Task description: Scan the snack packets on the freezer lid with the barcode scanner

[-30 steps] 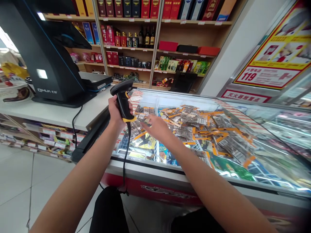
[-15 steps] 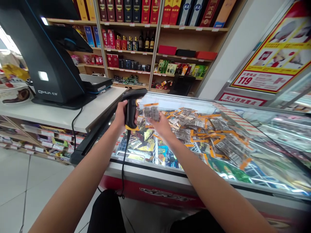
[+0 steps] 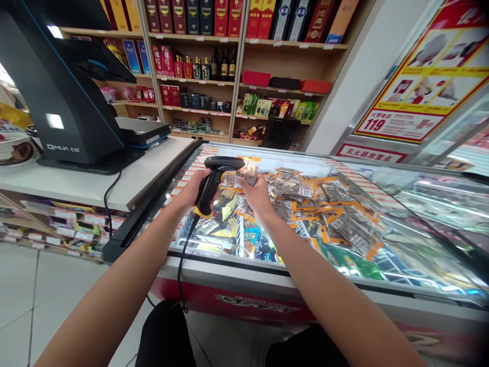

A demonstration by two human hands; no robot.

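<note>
Packet shifted rightward, pinched in right grip.

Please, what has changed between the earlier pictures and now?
The right hand, reaching at the left of the pile a second ago, now holds a packet near the scanner. The scanner has moved right and down, its head more level. The left hand still grips it; the right part of the pile looks unchanged.
</note>
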